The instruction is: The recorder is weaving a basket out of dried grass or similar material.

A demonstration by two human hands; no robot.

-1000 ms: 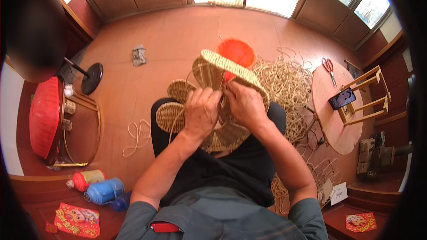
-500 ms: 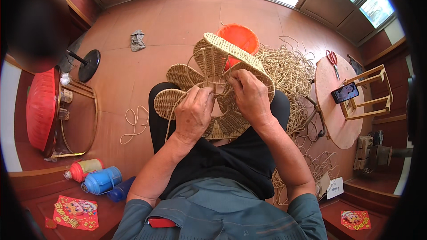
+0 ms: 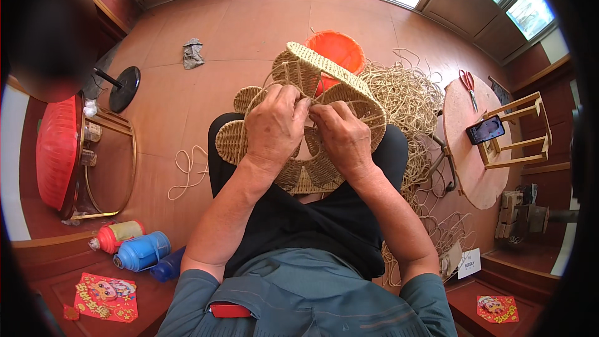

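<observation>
Across my lap rests a woven straw piece (image 3: pixel 337 75) with several petal-shaped panels and a thick braided rim. My left hand (image 3: pixel 274 122) is closed over its middle, the fingers pinching a thin straw cord. Close beside it, my right hand (image 3: pixel 342 137) is closed too, its thumb and fingertips pinching at the same cord near the left fingertips. The cord loops above the hands across the panels. The hands cover part of the centre and some left-hand panels.
A big heap of loose straw cord (image 3: pixel 402 100) lies right of my knees, beside an orange basin (image 3: pixel 340 51). A round board (image 3: pixel 465 162) at the right bears red scissors (image 3: pixel 468 84), a phone (image 3: pixel 486 130) and a wooden frame (image 3: pixel 530 112). Thermos flasks (image 3: pixel 143 251) lie at left.
My left hand has moved up and slightly right over the woven piece. My right hand has come down and left, so the fingertips of both now nearly meet.
</observation>
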